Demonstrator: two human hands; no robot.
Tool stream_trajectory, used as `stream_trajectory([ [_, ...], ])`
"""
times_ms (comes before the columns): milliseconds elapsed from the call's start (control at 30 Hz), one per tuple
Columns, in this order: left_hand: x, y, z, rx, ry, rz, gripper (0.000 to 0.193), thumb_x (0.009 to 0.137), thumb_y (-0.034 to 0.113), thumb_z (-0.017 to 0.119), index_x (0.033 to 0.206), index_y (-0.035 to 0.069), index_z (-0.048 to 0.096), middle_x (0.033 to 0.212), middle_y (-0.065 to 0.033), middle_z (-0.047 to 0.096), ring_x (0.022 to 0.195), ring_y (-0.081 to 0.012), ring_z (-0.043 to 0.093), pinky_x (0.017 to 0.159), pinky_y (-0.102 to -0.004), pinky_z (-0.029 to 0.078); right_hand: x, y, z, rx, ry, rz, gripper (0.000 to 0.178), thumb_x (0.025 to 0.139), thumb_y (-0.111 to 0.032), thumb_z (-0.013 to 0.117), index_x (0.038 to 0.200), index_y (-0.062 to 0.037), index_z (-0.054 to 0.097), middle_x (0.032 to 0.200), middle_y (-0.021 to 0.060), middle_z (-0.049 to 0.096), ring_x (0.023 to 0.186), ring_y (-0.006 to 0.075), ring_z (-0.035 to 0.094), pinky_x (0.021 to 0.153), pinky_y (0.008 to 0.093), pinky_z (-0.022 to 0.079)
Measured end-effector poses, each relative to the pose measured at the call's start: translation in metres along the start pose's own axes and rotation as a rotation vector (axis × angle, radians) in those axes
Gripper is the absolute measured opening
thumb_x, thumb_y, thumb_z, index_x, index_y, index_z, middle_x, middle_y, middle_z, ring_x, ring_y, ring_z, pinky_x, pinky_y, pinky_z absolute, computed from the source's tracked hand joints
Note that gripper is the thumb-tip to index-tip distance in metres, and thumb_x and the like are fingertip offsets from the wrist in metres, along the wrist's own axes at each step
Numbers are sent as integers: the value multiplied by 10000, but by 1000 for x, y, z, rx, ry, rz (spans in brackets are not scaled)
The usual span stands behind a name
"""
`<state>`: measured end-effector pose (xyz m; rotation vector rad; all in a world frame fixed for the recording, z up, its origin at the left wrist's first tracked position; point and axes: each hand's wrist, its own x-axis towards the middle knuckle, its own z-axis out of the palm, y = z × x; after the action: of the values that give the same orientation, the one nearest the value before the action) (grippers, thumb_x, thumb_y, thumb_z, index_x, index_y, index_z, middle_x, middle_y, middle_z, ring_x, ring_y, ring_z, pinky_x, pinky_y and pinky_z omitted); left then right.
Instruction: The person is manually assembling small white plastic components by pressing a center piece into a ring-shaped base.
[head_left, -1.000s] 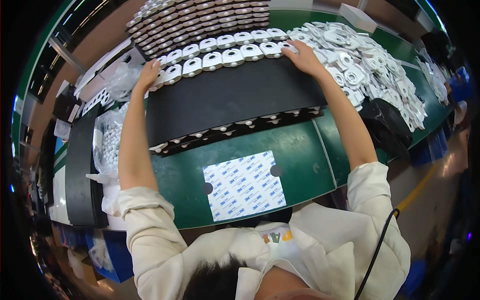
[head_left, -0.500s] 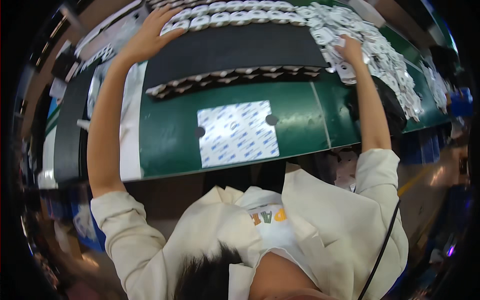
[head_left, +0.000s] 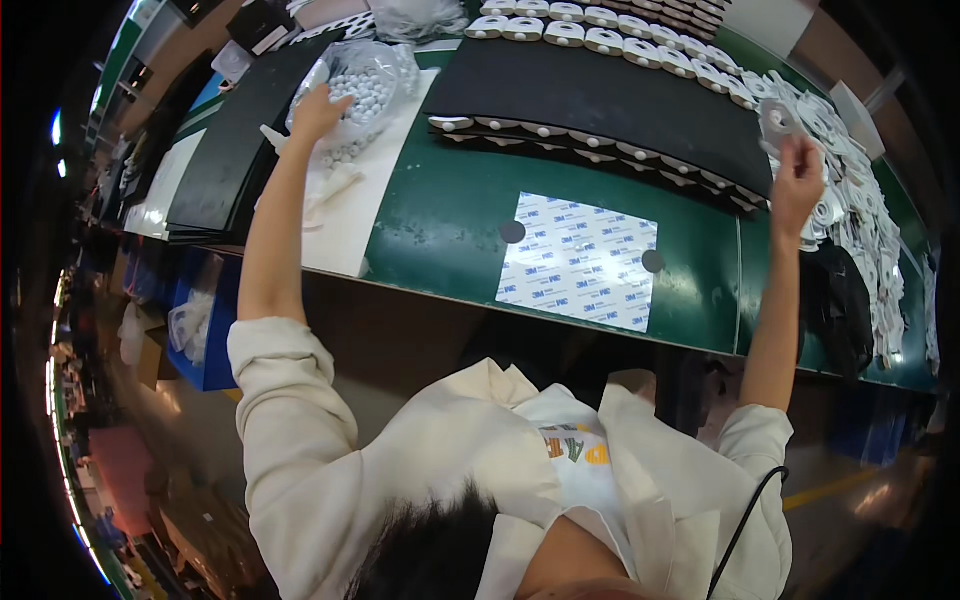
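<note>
My left hand (head_left: 317, 113) is at the left, over a clear plastic bag (head_left: 398, 68) of small white balls (head_left: 365, 97). Its thumb stands apart from the fingers, with nothing visible held. On the right, my right hand (head_left: 798, 185) pinches a flat white piece with a round ring (head_left: 778, 122), raised above the table. Beside that hand spreads a big heap of similar white pieces (head_left: 860, 215). Between my hands lies a stack of black boards (head_left: 600, 95), with rows of white rounded pieces (head_left: 604, 41) along its far and near edges.
A white sheet with blue print (head_left: 580, 260) lies on the green table (head_left: 430, 225) near its front edge, with dark round dots at its sides. More black boards (head_left: 240, 150) are stacked at the left. A black cloth-like item (head_left: 838, 305) hangs at the right edge.
The view has swung left. My left hand has gone from the row of white pieces to the bag of balls. My right hand has lifted a white piece off the heap.
</note>
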<state>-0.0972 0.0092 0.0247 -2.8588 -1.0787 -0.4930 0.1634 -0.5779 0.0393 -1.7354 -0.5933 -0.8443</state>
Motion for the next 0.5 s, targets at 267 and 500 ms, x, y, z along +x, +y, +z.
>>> stream_trajectory([
  [267,18,82,40,24,-28,-309,477,875,398,386,1226,81,440,1185,-230,517,1106,-370,504,911,-476,391,-66,-62,42,81,-128,-211,155,787,-62,668,905,-23,575,883,14,547,803,95,502,712,213,400],
  [500,36,64,22,94,198,-113,348,870,383,442,1048,100,542,963,-203,617,903,-342,602,724,-469,458,-79,-72,43,531,-347,322,143,840,-50,599,979,-19,590,813,14,603,739,65,542,673,194,429],
])
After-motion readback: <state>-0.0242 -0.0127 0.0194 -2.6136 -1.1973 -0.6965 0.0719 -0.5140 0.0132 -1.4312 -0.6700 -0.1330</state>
